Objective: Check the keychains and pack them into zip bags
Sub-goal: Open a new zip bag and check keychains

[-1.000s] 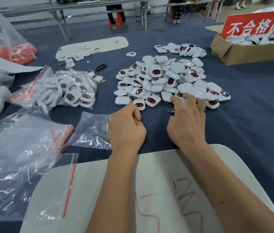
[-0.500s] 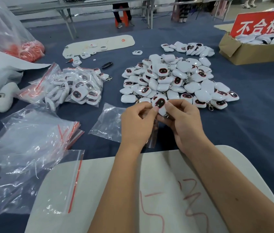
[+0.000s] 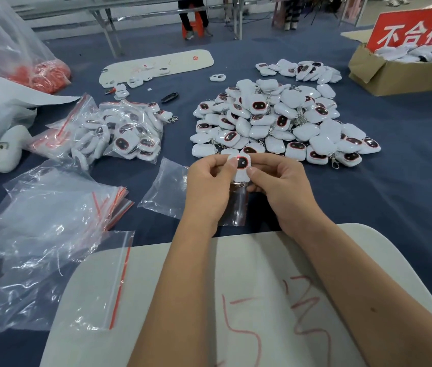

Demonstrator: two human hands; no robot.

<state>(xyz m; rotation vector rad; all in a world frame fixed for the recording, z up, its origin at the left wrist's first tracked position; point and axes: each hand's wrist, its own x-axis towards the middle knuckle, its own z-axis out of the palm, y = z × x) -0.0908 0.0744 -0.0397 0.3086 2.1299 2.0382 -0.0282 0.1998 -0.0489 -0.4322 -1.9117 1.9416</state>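
Both hands hold one white keychain [image 3: 242, 165] with a dark red-rimmed face, just in front of the big pile of loose keychains [image 3: 276, 120]. My left hand [image 3: 207, 184] pinches its left side and my right hand [image 3: 279, 185] pinches its right side. Its metal ring hangs below between my hands. A small clear zip bag [image 3: 236, 207] hangs under my left hand, partly hidden by it. Empty zip bags with red strips [image 3: 50, 215] lie at the left. Bagged keychains [image 3: 119, 133] are heaped at the middle left.
A white board with red writing [image 3: 236, 300] lies under my forearms. A cardboard box [image 3: 395, 75] with a red sign and keychains stands at the far right. A second small keychain heap [image 3: 302, 70], a long white board [image 3: 162, 64] and large plastic sacks [image 3: 3, 62] lie further back.
My right hand picked a keychain from the pile's near edge and brought it to my left hand. Both hands now hold it face up, slightly higher than half a second ago.
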